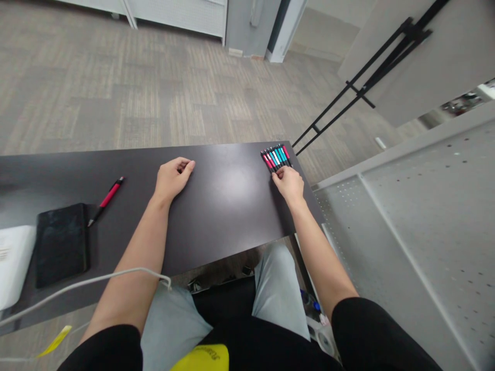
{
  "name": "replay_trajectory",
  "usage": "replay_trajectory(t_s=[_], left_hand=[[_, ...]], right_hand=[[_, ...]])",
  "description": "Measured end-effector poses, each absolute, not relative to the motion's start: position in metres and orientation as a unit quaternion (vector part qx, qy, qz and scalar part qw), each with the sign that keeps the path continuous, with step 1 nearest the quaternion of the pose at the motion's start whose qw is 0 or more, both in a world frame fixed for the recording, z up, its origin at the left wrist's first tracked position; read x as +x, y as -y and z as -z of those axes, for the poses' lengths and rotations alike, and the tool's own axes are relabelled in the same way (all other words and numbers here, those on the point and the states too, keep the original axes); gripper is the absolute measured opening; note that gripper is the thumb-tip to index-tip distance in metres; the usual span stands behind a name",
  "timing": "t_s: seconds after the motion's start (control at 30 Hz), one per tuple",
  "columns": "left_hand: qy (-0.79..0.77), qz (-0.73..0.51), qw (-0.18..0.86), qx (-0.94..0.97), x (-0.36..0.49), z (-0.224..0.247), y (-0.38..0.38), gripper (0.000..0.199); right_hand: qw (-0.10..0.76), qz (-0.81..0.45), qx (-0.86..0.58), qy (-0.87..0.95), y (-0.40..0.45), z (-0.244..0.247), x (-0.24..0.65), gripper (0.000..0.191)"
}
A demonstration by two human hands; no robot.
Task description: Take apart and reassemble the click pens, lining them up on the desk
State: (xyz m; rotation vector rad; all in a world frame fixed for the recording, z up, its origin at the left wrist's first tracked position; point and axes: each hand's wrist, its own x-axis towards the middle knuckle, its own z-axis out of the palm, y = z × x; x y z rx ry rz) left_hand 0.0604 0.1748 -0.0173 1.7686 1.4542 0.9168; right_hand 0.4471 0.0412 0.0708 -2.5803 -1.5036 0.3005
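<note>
At the right end of the dark table (222, 221), several pens (275, 156) lie side by side in a tight row, some red, some teal, some white and black. My right hand (289, 183) is at their near ends, its thumb and fingers closed around them. The hand hides the tips there. My left hand (172, 176) rests on the table left of the middle, its fingers loosely curled in with nothing visible in them. Farther left lies a single red and black pen (107, 200), apart from the hand and slanting.
A black notebook-like item (62, 243) and a white box-shaped object (14, 263) are on the table's left. A pale cable (96, 279) crosses over my left forearm. A grey perforated panel (417, 206) stands to the right, near a black metal frame (340, 95).
</note>
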Motion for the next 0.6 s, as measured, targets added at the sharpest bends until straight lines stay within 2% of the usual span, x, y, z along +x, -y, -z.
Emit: replay_trajectory(t_s=[0.2,0.33,0.47,0.6], left_hand=[[-0.561,-0.333,0.331,0.682,0.060,0.016,-0.175,0.035],[-0.563,-0.326,0.330,0.685,0.059,0.015,-0.174,0.036],[-0.559,-0.335,0.337,0.680,0.059,0.011,-0.174,0.029],[-0.565,-0.368,0.342,0.655,0.061,0.003,-0.171,0.019]], right_hand=[[0.060,-0.097,-0.864,0.491,-0.049,-0.074,0.449,0.009],[0.053,-0.091,-0.864,0.492,-0.037,-0.081,0.448,0.000],[0.061,-0.058,-0.868,0.490,0.017,-0.098,0.471,0.007],[0.095,-0.002,-0.902,0.422,0.116,-0.132,0.527,0.007]])
